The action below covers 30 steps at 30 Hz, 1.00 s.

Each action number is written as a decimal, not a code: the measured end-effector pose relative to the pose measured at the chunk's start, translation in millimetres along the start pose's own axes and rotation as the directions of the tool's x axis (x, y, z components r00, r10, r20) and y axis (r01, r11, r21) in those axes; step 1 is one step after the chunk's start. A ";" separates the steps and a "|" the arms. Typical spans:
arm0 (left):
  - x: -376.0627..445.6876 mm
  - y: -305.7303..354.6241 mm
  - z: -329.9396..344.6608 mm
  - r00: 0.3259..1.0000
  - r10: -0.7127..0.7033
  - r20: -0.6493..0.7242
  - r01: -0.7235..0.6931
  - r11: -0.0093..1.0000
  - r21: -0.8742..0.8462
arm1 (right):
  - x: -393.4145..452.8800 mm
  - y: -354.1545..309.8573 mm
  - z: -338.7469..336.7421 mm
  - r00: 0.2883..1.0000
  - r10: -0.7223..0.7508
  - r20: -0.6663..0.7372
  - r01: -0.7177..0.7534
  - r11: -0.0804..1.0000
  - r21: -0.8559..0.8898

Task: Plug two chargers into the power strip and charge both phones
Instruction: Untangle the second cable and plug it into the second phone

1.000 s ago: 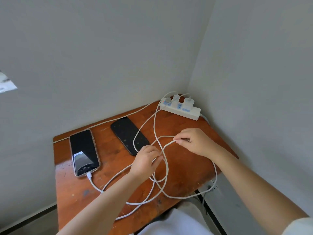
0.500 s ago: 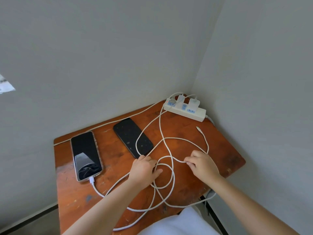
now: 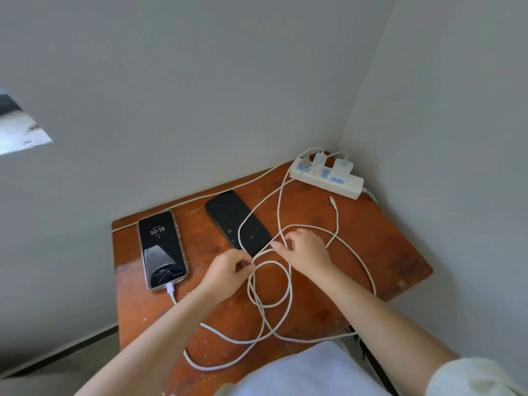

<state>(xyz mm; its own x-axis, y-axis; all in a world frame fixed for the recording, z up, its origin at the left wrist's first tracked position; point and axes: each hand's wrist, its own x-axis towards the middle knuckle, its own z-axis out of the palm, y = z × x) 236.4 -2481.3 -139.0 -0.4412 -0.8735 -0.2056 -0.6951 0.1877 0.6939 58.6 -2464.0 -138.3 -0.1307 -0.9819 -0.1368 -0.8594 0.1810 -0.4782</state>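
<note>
Both hands pinch the tangled white cable (image 3: 288,284): left hand (image 3: 228,270), right hand (image 3: 307,250). Its free connector (image 3: 332,200) points toward the power strip (image 3: 328,178). Dark phone (image 3: 237,222) lies lengthwise, away from camera.

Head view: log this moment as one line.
left hand: pinching white cable | right hand: pinching same tangle | lit phone: plugged in | black phone: unplugged | loose connector: on wooden table

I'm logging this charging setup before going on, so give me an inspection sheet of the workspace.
Surface: scuffed wooden table in a wall corner.
Job's things: power strip with two chargers; lit phone plugged in; dark phone unplugged.
Clutter: nothing seen.
Grippers: left hand and right hand each pinch the cable.
Cables: white cables tangled in loops; free plug lies near the strip.
Surroundings: plain grey walls.
</note>
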 end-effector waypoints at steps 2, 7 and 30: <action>-4.9 -2.4 -1.9 1.000 -0.016 -0.016 0.016 1.000 -0.015 | 11.4 -11.5 5.1 0.997 0.072 0.015 -0.072 0.997 0.003; -20.7 -24.9 -0.8 0.953 -0.250 -0.169 0.215 0.956 -0.201 | 6.3 10.1 -1.7 0.978 0.202 -0.059 -0.210 0.958 -0.195; -6.5 -17.4 -11.6 0.967 0.254 0.033 -0.256 0.958 0.127 | 51.0 -24.7 -22.5 0.774 0.467 0.428 -0.620 0.421 0.662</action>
<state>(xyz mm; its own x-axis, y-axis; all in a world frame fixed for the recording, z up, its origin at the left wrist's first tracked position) 258.0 -2484.1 -141.7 -0.6218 -0.7819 -0.0448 -0.6251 0.4610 0.6298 62.1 -2519.9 -113.9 -0.2910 -0.6520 -0.7002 0.0461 0.7214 -0.6910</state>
